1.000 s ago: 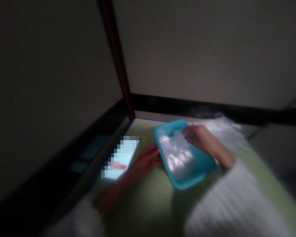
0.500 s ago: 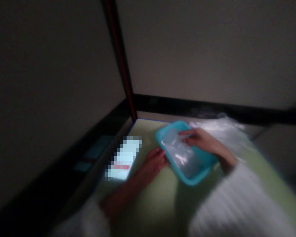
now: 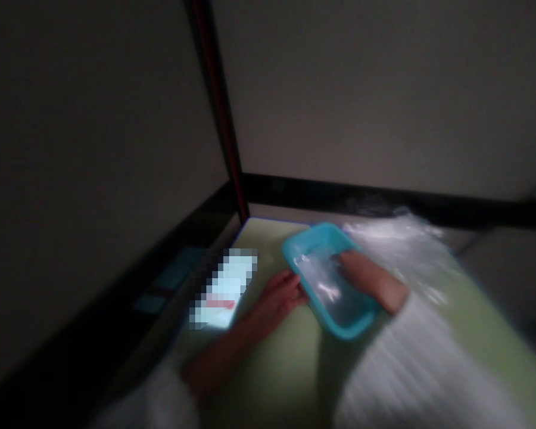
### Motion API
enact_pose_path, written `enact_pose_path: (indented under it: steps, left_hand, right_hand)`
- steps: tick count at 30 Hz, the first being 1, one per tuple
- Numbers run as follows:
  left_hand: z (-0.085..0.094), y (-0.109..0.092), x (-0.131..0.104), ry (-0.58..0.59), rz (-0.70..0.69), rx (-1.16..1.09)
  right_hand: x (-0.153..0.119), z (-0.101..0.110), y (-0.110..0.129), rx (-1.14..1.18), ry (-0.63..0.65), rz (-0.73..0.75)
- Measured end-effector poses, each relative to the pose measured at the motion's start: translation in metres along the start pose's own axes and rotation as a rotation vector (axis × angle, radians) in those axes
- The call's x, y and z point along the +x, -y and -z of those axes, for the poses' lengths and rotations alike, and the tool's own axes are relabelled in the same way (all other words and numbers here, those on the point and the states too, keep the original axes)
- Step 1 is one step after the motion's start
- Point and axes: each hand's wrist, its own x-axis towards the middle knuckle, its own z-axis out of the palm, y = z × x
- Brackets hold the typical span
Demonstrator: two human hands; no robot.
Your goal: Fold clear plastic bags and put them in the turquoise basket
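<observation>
Right hand (image 3: 368, 280) was lowered into the turquoise, round-cornered plastic tray (image 3: 325, 319), fingers curled; whether the shiny clear plastic bag (image 3: 328, 291) beside them was gripped could not be told. Tray's outer wall was met by the loosely bent left hand (image 3: 280, 295), its hold unclear. Firm bracing there and gentle flattening of film were judged best. Right hand was hemmed by raised rim; crumpled clear plastic (image 3: 402, 238) was seen beyond, pale-green flat surface (image 3: 486, 316) rightward.

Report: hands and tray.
Left hand at left side of turquoise tray. Right hand inside, at clear plastic film, grip unclear. Crumpled plastic beyond, right.
</observation>
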Motion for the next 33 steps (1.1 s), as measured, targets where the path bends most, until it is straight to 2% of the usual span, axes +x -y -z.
enact_pose_path:
  steps: [6, 8, 11, 13, 18, 23, 33]
  left_hand:
    - [-0.003, -0.002, -0.003, -0.004, 0.0, -0.014]
    - [-0.004, -0.003, -0.004, -0.007, 0.004, -0.008]
    - [-0.004, -0.004, -0.004, -0.012, 0.014, -0.005]
    - [-0.002, -0.002, -0.003, -0.018, 0.022, -0.005]
    - [0.003, 0.001, 0.002, -0.018, 0.001, 0.007]
    - [0.001, -0.001, -0.001, -0.021, 0.009, -0.004]
    - [-0.002, -0.006, -0.008, 0.026, 0.01, 0.014]
  right_hand:
    - [-0.002, 0.008, 0.009, -0.168, 0.102, 0.01]
    - [0.001, 0.01, 0.01, -0.192, 0.093, 0.079]
    - [0.006, 0.007, 0.009, -0.108, 0.071, 0.232]
    - [0.007, 0.004, 0.008, -0.046, 0.085, 0.279]
    - [0.002, 0.009, 0.011, -0.003, 0.136, 0.278]
    - [-0.001, 0.015, 0.016, 0.098, 0.207, 0.29]
    - [-0.004, -0.002, 0.004, 0.088, 0.2, 0.301]
